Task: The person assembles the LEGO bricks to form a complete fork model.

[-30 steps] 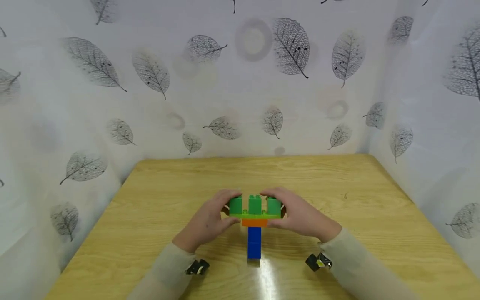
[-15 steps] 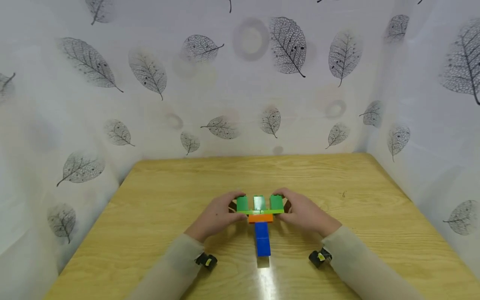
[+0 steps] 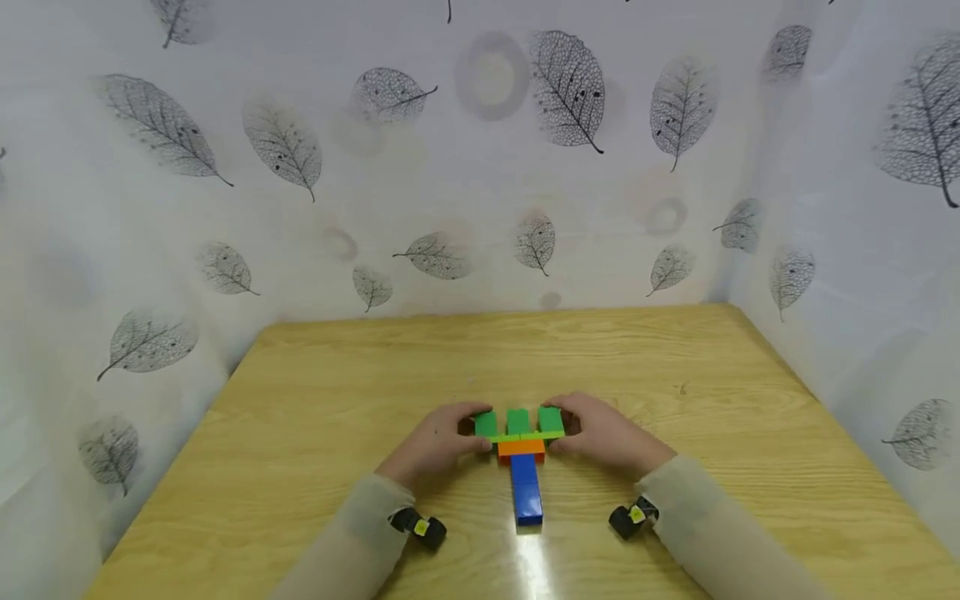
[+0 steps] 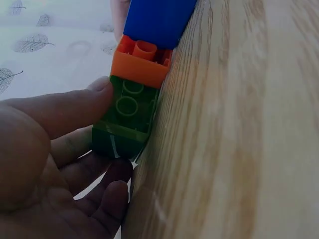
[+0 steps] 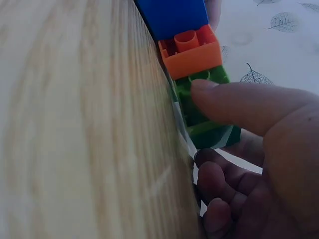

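Observation:
A fork-shaped toy brick build lies along the wooden table in the head view. Its stem is blue bricks (image 3: 527,493), followed by an orange brick (image 3: 521,451), a lime-green plate (image 3: 527,436) and three dark green bricks (image 3: 518,421) in a row at the far side. My left hand (image 3: 433,440) pinches the left end of the plate and its green brick, thumb on the plate's hollow underside (image 4: 124,107) in the left wrist view. At the opposite end my right hand (image 3: 609,435) pinches likewise, thumb over the underside (image 5: 194,107) in the right wrist view.
The wooden table (image 3: 337,375) spreads around the build, backed by a white leaf-print curtain (image 3: 450,183) that also hangs at both sides. Black wrist cameras (image 3: 420,528) sit at the sleeve cuffs.
The brick build has tipped from standing upright on its blue stem to lying on the table, its green end going down and away. Both hands have gone down with it, still holding the ends.

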The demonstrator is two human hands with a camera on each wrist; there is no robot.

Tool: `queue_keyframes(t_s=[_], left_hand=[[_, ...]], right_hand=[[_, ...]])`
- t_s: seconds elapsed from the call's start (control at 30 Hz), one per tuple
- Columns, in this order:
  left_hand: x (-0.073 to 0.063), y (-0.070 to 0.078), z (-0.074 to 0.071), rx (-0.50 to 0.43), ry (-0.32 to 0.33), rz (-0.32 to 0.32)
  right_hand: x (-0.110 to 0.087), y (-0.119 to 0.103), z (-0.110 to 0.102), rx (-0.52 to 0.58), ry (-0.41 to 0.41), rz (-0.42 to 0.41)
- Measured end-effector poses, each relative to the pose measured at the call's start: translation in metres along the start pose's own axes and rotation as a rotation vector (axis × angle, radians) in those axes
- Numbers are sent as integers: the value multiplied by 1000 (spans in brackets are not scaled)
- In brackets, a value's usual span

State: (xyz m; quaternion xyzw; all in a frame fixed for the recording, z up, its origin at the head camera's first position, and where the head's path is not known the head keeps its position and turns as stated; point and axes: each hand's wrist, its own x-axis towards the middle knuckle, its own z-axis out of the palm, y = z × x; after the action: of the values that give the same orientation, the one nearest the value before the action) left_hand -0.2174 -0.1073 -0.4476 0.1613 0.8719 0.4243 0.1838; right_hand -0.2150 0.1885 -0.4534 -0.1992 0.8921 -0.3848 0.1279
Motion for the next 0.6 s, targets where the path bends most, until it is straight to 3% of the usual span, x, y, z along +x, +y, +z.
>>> queue_keyframes(t_s=[0.17,0.6], left_hand=[[-2,0,6,-8,3,-16],[-5,1,3,-8,-4,-7]], right_hand=[[-5,1,3,-33,-10,23],[-7,-2,3,-39,-11,16]])
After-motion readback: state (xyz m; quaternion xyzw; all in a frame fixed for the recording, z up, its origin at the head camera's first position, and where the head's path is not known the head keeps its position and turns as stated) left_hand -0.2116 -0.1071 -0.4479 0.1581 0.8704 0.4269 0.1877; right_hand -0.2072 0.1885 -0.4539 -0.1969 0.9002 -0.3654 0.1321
